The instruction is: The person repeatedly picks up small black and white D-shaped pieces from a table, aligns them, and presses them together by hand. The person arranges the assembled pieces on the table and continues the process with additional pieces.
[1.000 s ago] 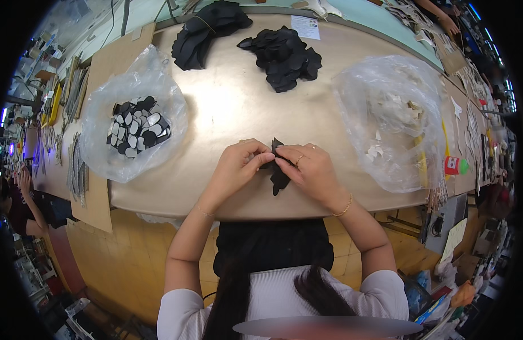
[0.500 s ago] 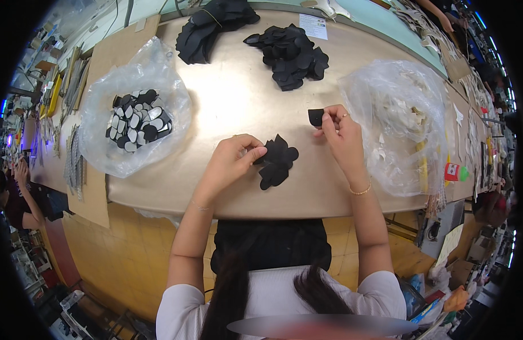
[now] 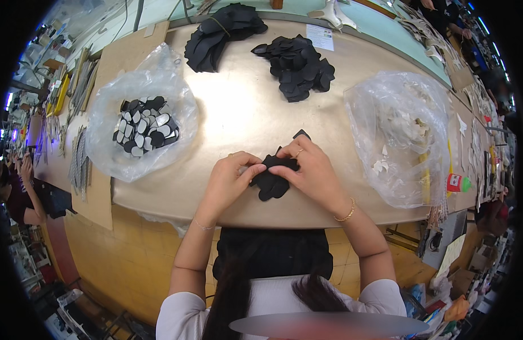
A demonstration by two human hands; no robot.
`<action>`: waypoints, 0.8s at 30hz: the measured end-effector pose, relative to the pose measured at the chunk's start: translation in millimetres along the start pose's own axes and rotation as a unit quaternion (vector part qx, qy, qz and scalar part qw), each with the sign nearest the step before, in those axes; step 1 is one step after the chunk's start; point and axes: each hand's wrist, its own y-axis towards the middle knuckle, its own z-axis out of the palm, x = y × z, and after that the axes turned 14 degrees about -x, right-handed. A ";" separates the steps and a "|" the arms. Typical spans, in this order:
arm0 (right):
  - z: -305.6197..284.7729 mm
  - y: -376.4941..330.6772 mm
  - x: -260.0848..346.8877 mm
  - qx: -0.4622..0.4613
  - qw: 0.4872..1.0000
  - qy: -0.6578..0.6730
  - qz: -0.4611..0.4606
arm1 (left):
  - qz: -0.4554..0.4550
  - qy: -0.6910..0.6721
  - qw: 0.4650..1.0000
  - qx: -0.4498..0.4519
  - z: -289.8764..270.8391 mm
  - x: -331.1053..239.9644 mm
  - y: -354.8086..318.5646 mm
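Near the table's front edge lies a small heap of flat black cut pieces [image 3: 271,188], with both hands over it. My left hand [image 3: 230,178] is closed at its left side, thumb and forefinger pinching a black piece. From the right, my right hand [image 3: 311,173] pinches a black piece between thumb and fingers, close to the left fingertips. Part of the heap is hidden under the fingers. One dark piece [image 3: 301,134] pokes out just beyond my right hand's knuckles; whether the hand touches it, I cannot tell.
An open clear bag [image 3: 100,136] at left holds black and white rounded pieces. Another clear bag [image 3: 366,113] at right holds pale scraps. Farther back lie a banded black stack [image 3: 207,45], a loose black pile [image 3: 298,65] and a printed sheet [image 3: 320,37].
My right hand has come left and nearer to the heap, beside my left hand. The piece it held up apart is no longer seen there. The whole view has shifted slightly.
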 end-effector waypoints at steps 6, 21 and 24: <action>15.6 -3.2 6.1 0.019 0.999 0.035 0.020 | -0.021 -0.058 0.998 0.016 -2.5 10.1 -6.6; -30.9 16.8 -14.3 0.049 0.951 0.198 0.231 | -0.131 -0.111 0.985 -0.010 -27.1 28.7 -20.7; -43.2 25.0 -21.3 0.100 0.984 0.024 0.144 | -0.111 -0.079 0.990 -0.022 -24.6 28.1 -26.1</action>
